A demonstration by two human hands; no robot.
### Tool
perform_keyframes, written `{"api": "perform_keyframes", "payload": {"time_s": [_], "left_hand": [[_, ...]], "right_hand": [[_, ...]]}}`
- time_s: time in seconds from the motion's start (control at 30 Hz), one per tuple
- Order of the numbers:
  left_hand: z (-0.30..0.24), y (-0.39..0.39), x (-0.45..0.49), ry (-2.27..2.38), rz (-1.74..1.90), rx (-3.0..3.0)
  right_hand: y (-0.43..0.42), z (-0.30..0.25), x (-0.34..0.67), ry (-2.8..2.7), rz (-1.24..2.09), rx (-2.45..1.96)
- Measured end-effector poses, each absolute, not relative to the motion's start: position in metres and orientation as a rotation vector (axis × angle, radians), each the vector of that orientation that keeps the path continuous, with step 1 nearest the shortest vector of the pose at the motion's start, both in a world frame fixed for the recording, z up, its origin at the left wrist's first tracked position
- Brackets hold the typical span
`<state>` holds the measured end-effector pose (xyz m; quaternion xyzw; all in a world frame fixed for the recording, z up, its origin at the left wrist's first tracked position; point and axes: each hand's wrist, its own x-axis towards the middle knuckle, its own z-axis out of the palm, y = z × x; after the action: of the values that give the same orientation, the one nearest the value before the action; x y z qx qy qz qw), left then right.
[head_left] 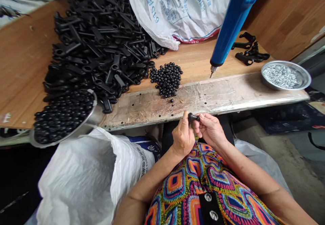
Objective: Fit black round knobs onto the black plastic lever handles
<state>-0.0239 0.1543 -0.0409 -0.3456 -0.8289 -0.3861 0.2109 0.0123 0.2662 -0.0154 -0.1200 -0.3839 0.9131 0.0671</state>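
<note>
Seemingly, left hand and right hand pinch the black part below frame centre; likely light, stiff; best held by its stem

Your left hand: curled in a pinch, pointing away from you | your right hand: pinched, turned leftward | your left forearm and right forearm: bare, slanting inward | both hands: close together before you

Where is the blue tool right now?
In the head view, the blue tool slants down from the upper right, ending beyond the right hand, between the pile of black balls and the metal bowl.
</note>
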Motion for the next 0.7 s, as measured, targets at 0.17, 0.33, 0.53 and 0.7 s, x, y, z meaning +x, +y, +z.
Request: {"api": "perform_keyframes", "payload": {"time_s": [0.17, 0.33, 0.53, 0.7], "left_hand": [[-0.041, 0.152, -0.022, -2.316, -1.055, -0.986], [-0.042, 0.152, -0.022, -2.282, -0.949, -0.987], [-0.044, 0.155, -0.027, -2.212, -0.829, -1.044], [-0.035, 0.158, -0.045, -2.229, -0.79, -1.046]], "right_hand": [[0.269, -0.012, 0.015, -1.161, 2.783, -0.423], [0.27, -0.009, 0.017, -1.141, 2.808, -0.476], [0.27, -0.001, 0.015, -1.084, 2.878, -0.554], [0.285, -0.001, 0.001, -1.319, 2.837, -0.543]]}}
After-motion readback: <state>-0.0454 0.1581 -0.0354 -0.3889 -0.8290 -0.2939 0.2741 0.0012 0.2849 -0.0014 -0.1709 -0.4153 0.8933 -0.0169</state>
